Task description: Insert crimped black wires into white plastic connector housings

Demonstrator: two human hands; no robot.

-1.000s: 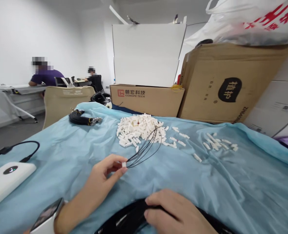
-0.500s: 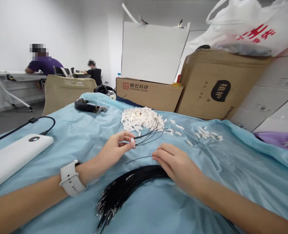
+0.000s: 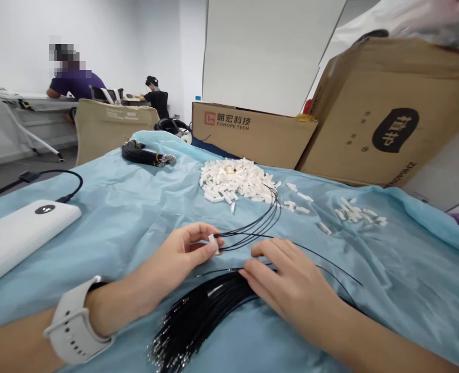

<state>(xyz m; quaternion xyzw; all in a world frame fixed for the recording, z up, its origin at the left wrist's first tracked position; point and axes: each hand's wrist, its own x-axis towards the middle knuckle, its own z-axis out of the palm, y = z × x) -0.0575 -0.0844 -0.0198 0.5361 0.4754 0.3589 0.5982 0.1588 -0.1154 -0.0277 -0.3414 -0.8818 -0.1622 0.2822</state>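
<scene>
My left hand (image 3: 190,249), a white watch (image 3: 77,321) on its wrist, is closed on a small white plastic connector (image 3: 214,242). Several thin black wires (image 3: 253,228) run out of the connector and curve away to the right, one toward my right forearm. My right hand (image 3: 287,280) sits over a thick bundle of black wires (image 3: 210,305) with shiny metal ends. Its lower fingertips pinch a single black wire (image 3: 217,271), whose free end points left below the connector; the upper finger is lifted.
A heap of white connectors (image 3: 233,181) lies beyond my hands, with a smaller group (image 3: 357,211) to the right. A tied black bundle (image 3: 146,154) and a white power bank (image 3: 27,235) with a cable are at the left. Cardboard boxes (image 3: 253,135) line the back; two people sit beyond.
The wire my right hand held now runs from the connector to the right. My right hand has lowered onto the bundle and has another wire. The camera view has tilted down.
</scene>
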